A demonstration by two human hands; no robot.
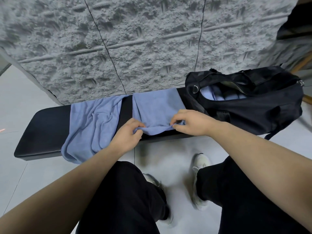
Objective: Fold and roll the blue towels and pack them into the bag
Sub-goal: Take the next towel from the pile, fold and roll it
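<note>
A blue towel [155, 107] lies flat across the black bench [43, 130], in front of me. My left hand [128, 134] pinches its near left corner and my right hand [192, 122] pinches its near right corner, bunching the near edge between them. A second blue towel [91, 125] lies crumpled to the left, draped over the bench's front edge. The black bag [253, 105] sits at the bench's right end, unzipped, with pale blue rolled towels [214, 95] showing inside.
A rough grey textured wall [135, 39] stands right behind the bench. Pale tiled floor [25, 102] surrounds it. My legs in black trousers and white shoes [200, 162] are just before the bench. A dark shape [295, 22] is at the top right.
</note>
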